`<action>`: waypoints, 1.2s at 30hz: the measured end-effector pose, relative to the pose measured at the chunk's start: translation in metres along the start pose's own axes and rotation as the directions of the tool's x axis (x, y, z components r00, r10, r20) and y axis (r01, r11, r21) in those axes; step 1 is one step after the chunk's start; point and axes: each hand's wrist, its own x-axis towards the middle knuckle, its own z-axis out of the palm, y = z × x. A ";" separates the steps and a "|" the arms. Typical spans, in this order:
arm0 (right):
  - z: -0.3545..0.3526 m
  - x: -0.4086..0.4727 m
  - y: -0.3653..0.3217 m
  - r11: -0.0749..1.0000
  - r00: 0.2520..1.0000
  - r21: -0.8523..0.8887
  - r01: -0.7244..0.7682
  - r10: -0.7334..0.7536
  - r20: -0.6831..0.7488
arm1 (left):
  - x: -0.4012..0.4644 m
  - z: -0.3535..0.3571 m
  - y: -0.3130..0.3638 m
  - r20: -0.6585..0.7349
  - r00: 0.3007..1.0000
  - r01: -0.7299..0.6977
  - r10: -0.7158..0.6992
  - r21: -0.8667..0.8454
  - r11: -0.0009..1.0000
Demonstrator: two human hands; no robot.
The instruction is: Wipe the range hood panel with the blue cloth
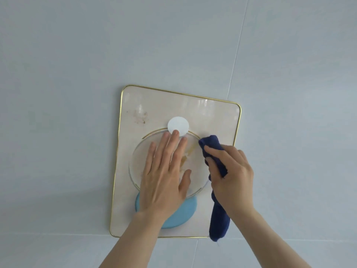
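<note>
I press my left hand point(164, 171), flat and unclenched, on the range hood panel point(216, 117) to steady it, while my right hand point(231, 171) grips the blue cloth point(211, 143) against its right edge for wiping.

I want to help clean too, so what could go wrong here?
1. The brown stain sits at the panel's upper left, far from the cloth on the right, so it might get missed.
2. The left hand lies flat over the clear disc and streaks, and could smear them or leave prints.
3. The cloth's loose tail hangs below the right hand and might drag dirt across wiped spots.
</note>
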 end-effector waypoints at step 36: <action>0.128 0.095 -0.081 0.801 0.820 -0.183 0.570 -0.567 0.072 | -0.013 0.001 -0.115 -0.094 0.971 0.210 -0.220 -0.110 0.972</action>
